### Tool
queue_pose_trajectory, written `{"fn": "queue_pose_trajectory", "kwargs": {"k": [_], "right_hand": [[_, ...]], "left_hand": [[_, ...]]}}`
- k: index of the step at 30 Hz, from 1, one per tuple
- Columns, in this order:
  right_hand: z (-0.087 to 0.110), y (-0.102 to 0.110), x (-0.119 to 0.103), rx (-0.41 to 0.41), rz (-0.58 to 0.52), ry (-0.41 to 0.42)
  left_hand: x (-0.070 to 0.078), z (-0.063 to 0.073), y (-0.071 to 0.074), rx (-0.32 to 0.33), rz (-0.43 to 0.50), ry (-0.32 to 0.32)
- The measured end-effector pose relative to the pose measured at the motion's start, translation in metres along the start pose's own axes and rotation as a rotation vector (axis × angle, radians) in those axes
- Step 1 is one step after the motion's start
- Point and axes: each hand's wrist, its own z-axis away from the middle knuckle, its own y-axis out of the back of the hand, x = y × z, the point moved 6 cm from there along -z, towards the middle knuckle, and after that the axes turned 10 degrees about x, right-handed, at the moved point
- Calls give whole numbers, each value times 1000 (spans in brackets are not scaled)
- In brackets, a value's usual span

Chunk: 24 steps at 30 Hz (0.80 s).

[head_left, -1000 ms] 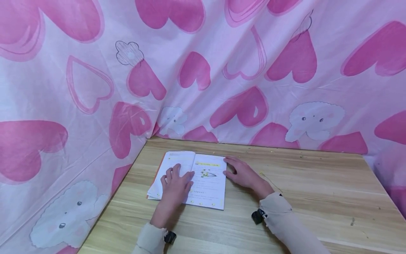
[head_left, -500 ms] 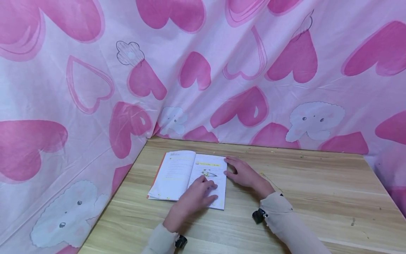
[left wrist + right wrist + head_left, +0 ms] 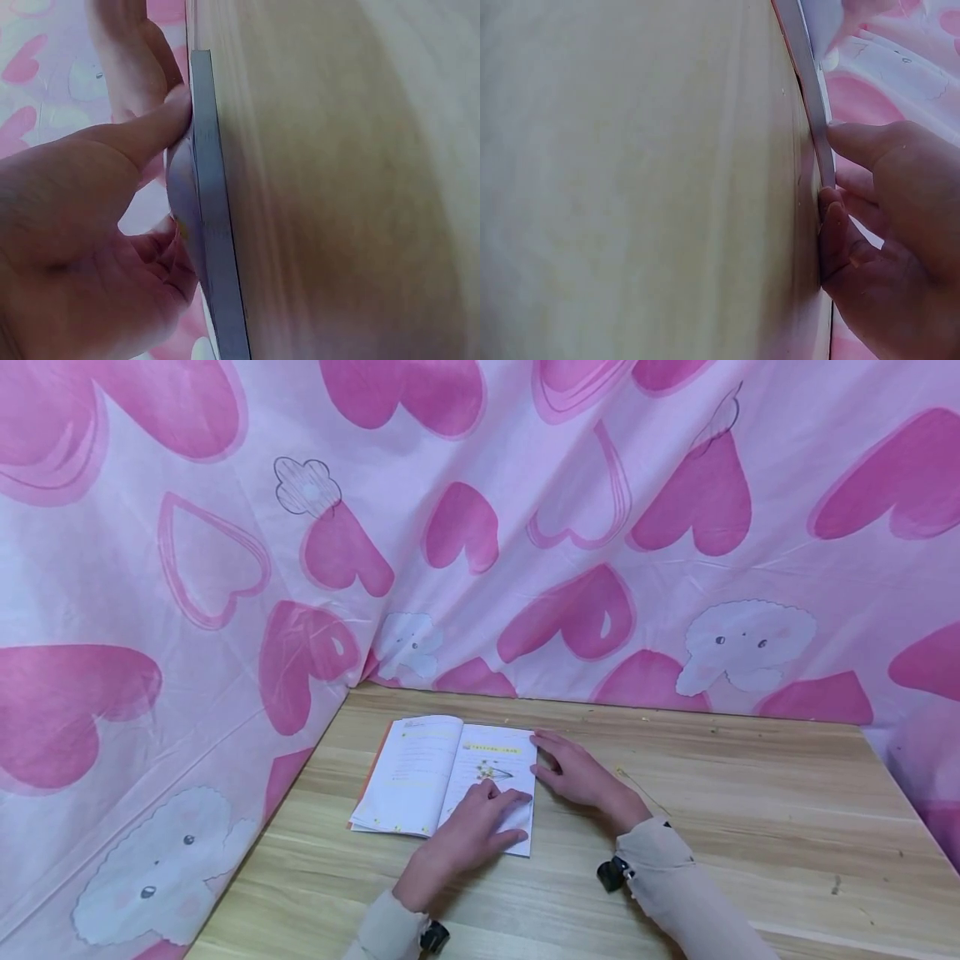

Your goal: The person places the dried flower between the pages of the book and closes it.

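Pressing seems to be the step in hand: you are working your left hand (image 3: 467, 831) over the lower part of the right-hand page (image 3: 468, 777) of the open white paper book with the orange-red cover edge (image 3: 401, 777). The book is lying open near the far left corner of the pale wood-grain desk (image 3: 765, 835), its spine running toward the far edge. Above your fingers, a small sprig with yellow flowers (image 3: 491, 771) is showing; whether printed or fixed on is too small to tell.

Hands: apart from each other. The left is spreading loosely on the paper, gripping nothing that shows; in the left wrist view its thumb is reaching the book's edge, and the page is bowing up between thumb and fingers. The right hand (image 3: 576, 770) is bracing the book's far right corner, thumb against the side edge, fingers loosely bent at the corner.

Also noted: a thin dry stem (image 3: 640, 787) is lying on the desk just beside your right wrist.

Judging from this, the next move is calling for flattening that bow with light pressure toward the outer edge, your right hand steadying the corner. A hard push could be creasing the page.
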Motion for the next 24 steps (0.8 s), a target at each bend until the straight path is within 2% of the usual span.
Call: {"fn": "queue_pose_trajectory", "kwargs": {"k": [5,8,14,19,24], "right_hand": [[1,0,0,0,-9,9],[1,-1,1,5,-17,1],[1,2,4,46,-54,-37],[0,1,3,36,-39,-41],[1,-2,2,19,-40,-50]], "left_hand": [[4,-2,0,36,-33,-58],[6,-1,2,68,-68,-69],[6,2,9,127,-96,-15],[9,9,22,223,-157,-4],[15,16,37,339,-175,-38]]}}
